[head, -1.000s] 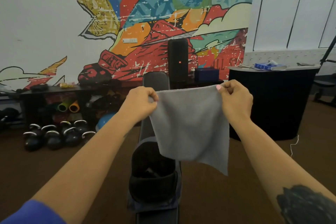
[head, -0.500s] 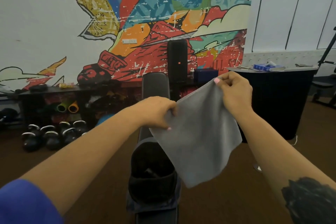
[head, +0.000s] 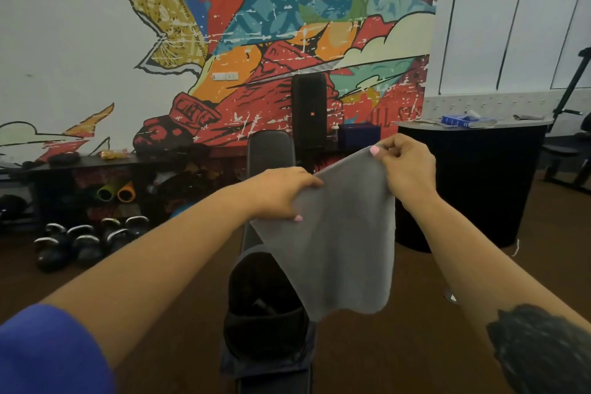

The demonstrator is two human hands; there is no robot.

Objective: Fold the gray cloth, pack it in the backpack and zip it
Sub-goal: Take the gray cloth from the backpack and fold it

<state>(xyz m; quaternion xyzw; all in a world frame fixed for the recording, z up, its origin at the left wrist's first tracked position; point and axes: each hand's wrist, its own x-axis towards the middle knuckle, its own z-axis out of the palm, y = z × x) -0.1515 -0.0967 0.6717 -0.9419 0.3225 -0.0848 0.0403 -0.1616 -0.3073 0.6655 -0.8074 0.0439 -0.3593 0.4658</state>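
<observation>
The gray cloth (head: 332,243) hangs in mid-air in front of the person, held off any surface so its free edge can drop and the fold can be lined up by eye. The right hand (head: 406,169), up at about one o'clock from the cloth's middle, pinches the top corner between thumb and fingers. The left hand (head: 281,193), lower at about ten o'clock, grips the other side with fingers closed over the edge, which tilts the sheet into a slanted drape. I'd judge the fold is only beginning.

The cloth looks soft and matte, a thin napped fabric that falls in a smooth curve with a slightly ragged lower hem. Directly beneath it, at six o'clock, the backpack (head: 265,313) sits on a narrow padded bench (head: 270,150). It is dark, its mouth gaping wide and unzipped, presumably left open so the folded cloth can go straight down into it.
</observation>
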